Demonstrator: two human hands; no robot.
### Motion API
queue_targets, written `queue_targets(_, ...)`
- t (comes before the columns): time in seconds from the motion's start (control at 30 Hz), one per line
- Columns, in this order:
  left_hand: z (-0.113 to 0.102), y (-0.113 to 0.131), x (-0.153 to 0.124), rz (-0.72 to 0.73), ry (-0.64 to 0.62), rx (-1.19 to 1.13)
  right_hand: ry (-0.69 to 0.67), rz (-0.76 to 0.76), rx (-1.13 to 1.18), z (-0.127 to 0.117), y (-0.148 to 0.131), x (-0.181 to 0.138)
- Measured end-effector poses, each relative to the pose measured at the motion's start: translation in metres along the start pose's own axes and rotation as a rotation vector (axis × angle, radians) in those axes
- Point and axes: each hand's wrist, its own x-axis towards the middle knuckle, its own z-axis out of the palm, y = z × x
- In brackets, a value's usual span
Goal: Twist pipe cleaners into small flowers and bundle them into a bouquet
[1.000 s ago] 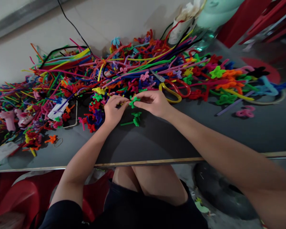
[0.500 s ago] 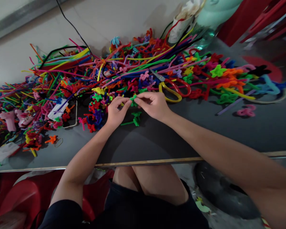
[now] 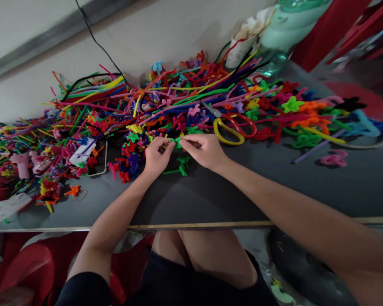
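My left hand (image 3: pixel 155 156) and my right hand (image 3: pixel 204 149) meet over the dark table (image 3: pixel 210 191), both pinching a small green pipe-cleaner piece (image 3: pixel 177 142) between their fingertips. Just below them a second green pipe-cleaner flower with a stem (image 3: pixel 180 166) lies flat on the table. Behind the hands spreads a big heap of coloured pipe cleaners and twisted flowers (image 3: pixel 166 102).
Scissors with yellow and red handles (image 3: pixel 231 125) lie right of the hands. A phone (image 3: pixel 97 158) rests at the left among pipe cleaners. A pale green bottle (image 3: pixel 284 25) and a white cup (image 3: pixel 242 40) stand at the back. A pink twist (image 3: pixel 333 159) lies alone at the right.
The view has tipped slightly, so everything sits lower in the picture. Both hands have drawn their fingertips closer together on the green piece, which now shows less.
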Motion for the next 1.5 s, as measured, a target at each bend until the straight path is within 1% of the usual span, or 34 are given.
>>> queue_targets(0.17, 0.001, -0.002, -0.001, -0.041, -0.002, 0.041, 0.006, 0.054, 0.087, 0.0, 0.008, 0.002)
queue_targets(0.23, 0.002, -0.004, -0.002, -0.047, -0.024, 0.053, 0.001, 0.043, 0.08, 0.0, 0.008, 0.002)
queue_targets(0.33, 0.004, -0.006, -0.003, -0.016, -0.107, 0.093, 0.026, 0.002, -0.01, 0.0, 0.008, 0.002)
queue_targets(0.43, 0.004, -0.007, -0.003, 0.007, -0.192, 0.158, 0.053, 0.019, -0.028, 0.002, 0.012, 0.004)
queue_targets(0.5, 0.003, -0.007, -0.003, 0.049, -0.208, 0.196, 0.056, 0.046, 0.024, 0.003, 0.017, 0.007)
queue_targets(0.63, 0.001, -0.006, -0.005, 0.183, -0.187, 0.31, 0.025, 0.101, 0.151, 0.003, 0.024, 0.012)
queue_targets(0.7, 0.001, -0.006, -0.005, 0.207, -0.199, 0.296, 0.032, 0.116, 0.184, 0.002, 0.024, 0.013)
queue_targets(0.73, 0.001, -0.007, -0.004, 0.195, -0.209, 0.267, 0.042, 0.121, 0.191, 0.001, 0.022, 0.012)
queue_targets(0.8, 0.002, -0.009, -0.004, 0.116, -0.213, 0.193, 0.057, 0.138, 0.196, 0.001, 0.018, 0.011)
queue_targets(0.97, 0.007, -0.014, -0.004, -0.196, -0.088, -0.046, 0.023, 0.162, 0.242, 0.001, 0.011, 0.008)
queue_targets(1.07, 0.009, -0.014, -0.004, -0.315, -0.06, -0.189, 0.024, 0.159, 0.253, 0.003, 0.012, 0.007)
queue_targets(1.13, 0.009, -0.012, -0.003, -0.348, -0.051, -0.247, 0.023, 0.157, 0.26, 0.003, 0.012, 0.007)
queue_targets(1.27, 0.008, -0.011, -0.001, -0.344, -0.051, -0.301, -0.021, 0.158, 0.29, 0.005, 0.011, 0.005)
queue_targets(1.5, 0.008, -0.01, -0.003, -0.321, -0.104, -0.289, -0.023, 0.137, 0.284, 0.006, 0.013, 0.005)
